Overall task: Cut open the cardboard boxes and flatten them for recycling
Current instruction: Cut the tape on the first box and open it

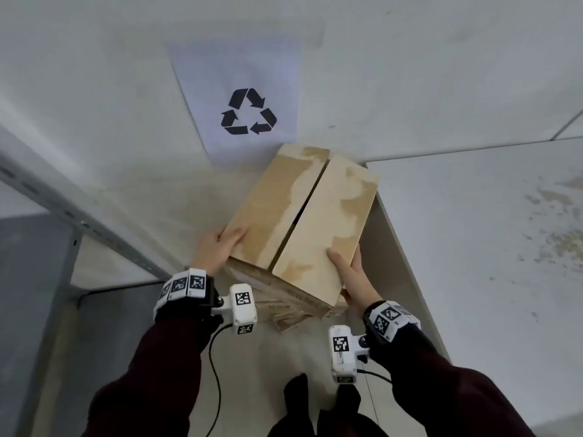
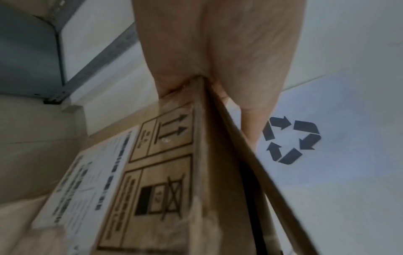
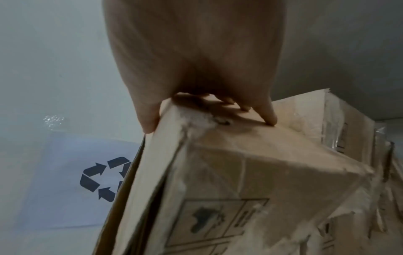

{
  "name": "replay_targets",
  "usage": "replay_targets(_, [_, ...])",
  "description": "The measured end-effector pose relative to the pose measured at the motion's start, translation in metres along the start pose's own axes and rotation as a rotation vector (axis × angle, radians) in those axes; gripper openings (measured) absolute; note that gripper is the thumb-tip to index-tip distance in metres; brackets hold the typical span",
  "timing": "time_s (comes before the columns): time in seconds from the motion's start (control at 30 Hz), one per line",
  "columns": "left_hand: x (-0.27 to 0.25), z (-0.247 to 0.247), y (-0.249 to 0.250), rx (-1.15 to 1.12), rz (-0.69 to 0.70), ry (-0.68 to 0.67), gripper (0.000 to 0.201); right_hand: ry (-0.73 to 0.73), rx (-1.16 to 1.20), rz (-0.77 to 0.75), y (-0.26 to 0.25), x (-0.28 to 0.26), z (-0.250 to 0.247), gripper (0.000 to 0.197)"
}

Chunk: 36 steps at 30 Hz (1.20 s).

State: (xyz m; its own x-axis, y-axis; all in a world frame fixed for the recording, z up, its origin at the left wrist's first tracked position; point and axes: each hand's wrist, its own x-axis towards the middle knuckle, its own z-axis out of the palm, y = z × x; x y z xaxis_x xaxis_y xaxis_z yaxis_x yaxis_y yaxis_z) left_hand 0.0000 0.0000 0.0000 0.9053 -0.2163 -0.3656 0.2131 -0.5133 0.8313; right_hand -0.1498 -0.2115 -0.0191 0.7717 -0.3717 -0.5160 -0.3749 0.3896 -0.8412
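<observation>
Where: on the floor at the foot of a white wall, just below a sheet printed with a recycling sign, with a grey metal rack to the left.
Box: a tan cardboard box held up over the floor, its top flaps meeting at a centre seam that gapes darkly part way along; torn patches mark where tape has come away.
Under it: more cardboard lies beneath the near end, apparently flattened pieces, though how many I cannot tell.
Left hand: the left hand grips the box's near left corner, thumb on the top flap and fingers wrapped down the side, as the left wrist view confirms.
Right hand: the right hand clamps the near right corner, thumb on top and fingers curled round the side.
Side print: handling symbols and a white label show on the left wall of the box.
Handling: it looks light and probably empty, stiff along its folds but soft at the torn corner seen in the right wrist view.
Hold: corners and folded edges should bear the grip best; the loose flaps would likely buckle or open if squeezed.
</observation>
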Motion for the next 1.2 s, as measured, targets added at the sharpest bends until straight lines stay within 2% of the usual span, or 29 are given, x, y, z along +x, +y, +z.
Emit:
replay_targets(0.17, [-0.033,0.01,0.021,-0.03,0.146,0.094,0.037,-0.03,0.096,0.037,-0.007,-0.01,-0.017,0.075])
replay_targets(0.3, [-0.067,0.024,0.043,-0.114,0.253,0.16,0.031,-0.023,0.115,0.026,-0.022,-0.038,-0.042,0.063])
replay_targets(0.4, [-0.094,0.042,0.057,-0.198,0.259,0.116,0.034,0.046,0.088,-0.033,-0.036,-0.065,-0.07,0.06])
replay_targets(0.53, [-0.126,0.082,0.074,-0.245,0.301,0.019,0.044,0.141,0.057,-0.099,-0.049,-0.104,-0.117,0.076])
replay_targets(0.67, [-0.149,0.125,0.088,-0.256,0.375,-0.043,0.046,0.226,0.04,-0.154,-0.053,-0.136,-0.164,0.062])
replay_targets(0.77, [-0.172,0.162,0.1,-0.235,0.424,-0.124,0.041,0.254,0.013,-0.192,-0.054,-0.158,-0.206,0.091])
replay_targets(0.83, [-0.188,0.189,0.106,-0.228,0.453,-0.16,0.041,0.258,0.011,-0.225,-0.055,-0.175,-0.233,0.098])
replay_targets(0.93, [-0.213,0.23,0.115,-0.24,0.444,-0.188,0.043,0.237,0.018,-0.239,-0.055,-0.199,-0.277,0.088])
replay_targets(1.03, [-0.239,0.272,0.123,-0.246,0.424,-0.174,0.043,0.216,0.029,-0.237,-0.054,-0.212,-0.327,0.063])
replay_targets(1.2, [-0.26,0.339,0.143,-0.227,0.406,-0.132,0.044,0.205,0.018,-0.245,-0.065,-0.212,-0.405,0.065])
